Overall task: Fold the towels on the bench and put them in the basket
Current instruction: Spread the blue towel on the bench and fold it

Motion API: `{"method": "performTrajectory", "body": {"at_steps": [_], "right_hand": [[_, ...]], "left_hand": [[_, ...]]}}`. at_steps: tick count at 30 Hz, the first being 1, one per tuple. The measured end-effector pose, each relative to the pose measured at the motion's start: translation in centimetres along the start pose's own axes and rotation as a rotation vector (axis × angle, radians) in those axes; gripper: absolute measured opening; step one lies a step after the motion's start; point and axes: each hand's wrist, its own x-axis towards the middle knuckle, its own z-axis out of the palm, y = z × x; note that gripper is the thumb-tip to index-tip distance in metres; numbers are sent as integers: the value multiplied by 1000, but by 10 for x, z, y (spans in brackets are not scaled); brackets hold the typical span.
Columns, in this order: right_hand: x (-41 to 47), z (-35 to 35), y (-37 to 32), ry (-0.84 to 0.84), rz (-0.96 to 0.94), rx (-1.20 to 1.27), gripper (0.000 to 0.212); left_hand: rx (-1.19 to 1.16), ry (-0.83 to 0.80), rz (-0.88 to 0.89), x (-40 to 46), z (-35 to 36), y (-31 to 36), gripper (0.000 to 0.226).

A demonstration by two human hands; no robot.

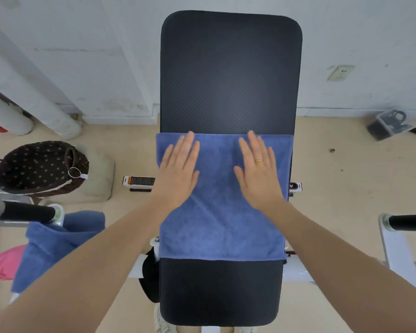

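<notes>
A blue towel (222,227) lies flat across the middle of the black padded bench (228,75), spanning its full width. My left hand (178,174) rests palm down on the towel's far left part, fingers straight. My right hand (259,171), with a gold ring, lies flat on the far right part the same way. On the floor at the left stands a dark dotted fabric basket (39,167) with a white tag. Another blue towel (55,241) hangs over a bar at the lower left, beside a pink cloth (5,263).
Black-gripped handles stick out at the left (27,212) and right (408,223) of the bench. White pipes (34,102) run along the wall at the left. A grey bracket (387,124) sits on the floor at the far right. A beige cushion (99,174) lies under the basket.
</notes>
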Motion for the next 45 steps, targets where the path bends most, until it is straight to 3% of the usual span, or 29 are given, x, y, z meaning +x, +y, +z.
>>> {"method": "performTrajectory", "body": {"at_steps": [3, 6, 8, 12, 14, 16, 18, 22, 38, 43, 45], "right_hand": [[-10, 34, -9, -179, -249, -214, 66], [-6, 39, 9, -232, -185, -345, 66], [-7, 33, 24, -239, -127, -378, 67], [-9, 18, 19, -251, 97, -326, 69], [-9, 16, -6, -229, -12, -291, 68], [-9, 25, -30, -236, -252, -260, 69], [-7, 33, -50, -328, -338, -266, 72], [-7, 40, -62, -494, -281, -288, 68], [-11, 44, -63, -477, -246, -343, 62], [-10, 44, -61, -457, -249, -343, 63], [-10, 44, -62, -459, -235, -341, 64]], "left_hand": [[103, -172, 162, -11, 25, 7, 78], [110, -213, 72, -25, 35, -11, 98], [31, -220, -10, -35, 34, -18, 99], [-324, -173, -382, -62, 20, -17, 82], [-532, -154, -667, -76, 14, -14, 69], [-697, -101, -904, -88, 8, -10, 41], [-769, -144, -1031, -99, 6, -5, 17], [-761, -228, -1067, -122, 7, 4, 9], [-759, -408, -979, -157, -2, -2, 15], [-725, -483, -1047, -162, 0, -7, 16], [-675, -406, -1063, -161, -3, -7, 20]]}}
